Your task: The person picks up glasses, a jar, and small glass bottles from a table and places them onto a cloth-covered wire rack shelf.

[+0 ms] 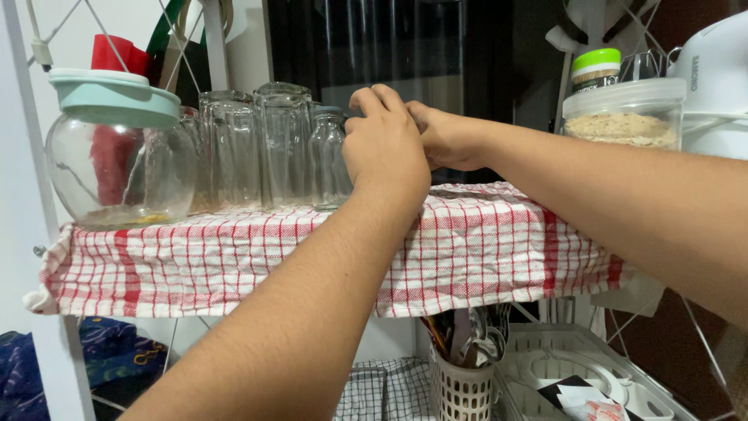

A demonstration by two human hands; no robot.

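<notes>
Both arms reach up to the shelf covered with the red-and-white checked cloth (483,249). The left hand (384,144) is seen from its back, fingers curled forward, right beside the small glass bottle (329,160) that stands at nine o'clock from it; whether the fingertips close on anything I cannot tell, since the hand hides them. The right hand (444,136) comes in from three o'clock and meets the left, its fingers tucked behind it, so their grip is hidden too.

The bottle stands upright on the cloth, touching or just beside the row of tall drinking glasses (257,148) farther toward nine o'clock. Past them sits a round glass jar with a pale green lid (117,156). At two o'clock from the hands a clear tub of pale grain (623,117) stands on a higher rack.

To my eye the glassware is crowded, so anything handled here wants a straight lift, wrists kept high, with no sideways sweep toward the glasses, and no drag on the loose cloth.
</notes>
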